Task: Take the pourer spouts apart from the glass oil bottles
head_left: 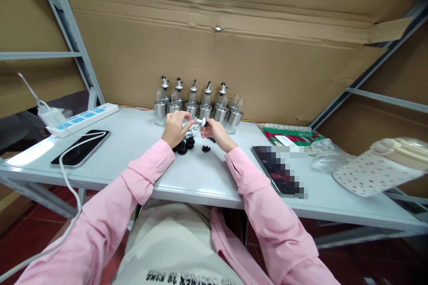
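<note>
My right hand (217, 132) is closed round a bottle pourer spout (202, 122), a whitish-silver piece with a dark end, held sideways above the table. Beside its tip, my left hand (177, 128) has thumb and fingers drawn together; whatever is between them is too small to make out. Small white parts (191, 132) lie under the hands. Black stoppers (189, 143) sit in a group below my left hand, partly covered by it. A little cluster of black pieces (206, 148) lies nearer my right wrist.
Behind the hands stand several glass-and-steel bottles (220, 112), the back ones fitted with pourers (179, 83). A cabled phone (81, 148) and power strip (85, 119) are left. Rightward lie another phone (276, 171), a clear plastic bag (326, 156) and a dotted tumbler (371, 171).
</note>
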Tool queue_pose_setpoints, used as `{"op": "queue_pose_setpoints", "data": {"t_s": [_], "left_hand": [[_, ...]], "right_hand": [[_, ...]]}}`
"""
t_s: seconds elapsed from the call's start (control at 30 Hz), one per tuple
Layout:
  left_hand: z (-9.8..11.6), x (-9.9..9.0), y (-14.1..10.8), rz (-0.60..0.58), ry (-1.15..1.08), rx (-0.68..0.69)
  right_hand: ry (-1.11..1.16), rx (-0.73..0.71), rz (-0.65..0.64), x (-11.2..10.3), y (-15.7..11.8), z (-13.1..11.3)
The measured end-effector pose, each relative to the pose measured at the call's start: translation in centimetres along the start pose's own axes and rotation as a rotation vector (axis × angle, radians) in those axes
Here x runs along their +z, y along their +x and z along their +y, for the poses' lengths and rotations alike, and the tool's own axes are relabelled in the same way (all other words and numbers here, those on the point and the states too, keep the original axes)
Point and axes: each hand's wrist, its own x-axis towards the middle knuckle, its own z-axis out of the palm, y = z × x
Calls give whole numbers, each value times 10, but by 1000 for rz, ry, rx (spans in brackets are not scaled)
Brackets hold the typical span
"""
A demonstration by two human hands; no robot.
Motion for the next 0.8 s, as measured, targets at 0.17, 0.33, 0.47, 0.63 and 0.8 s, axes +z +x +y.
{"op": "queue_pose_setpoints", "data": {"t_s": [0.17, 0.33, 0.47, 0.63, 0.8], "left_hand": [[-1, 3, 0, -137, 42, 94], [3, 3, -2, -218, 23, 123], [5, 5, -3, -264, -18, 47], [4, 4, 3, -267, -111, -122], [-1, -9, 16, -289, -256, -241]], "right_hand": [[-100, 20, 35, 0, -1, 1], [-119, -29, 75, 1, -2, 3], [-121, -121, 26, 3, 0, 8], [-328, -351, 71, 10, 1, 13], [-556, -475, 278, 26, -7, 11]]}}
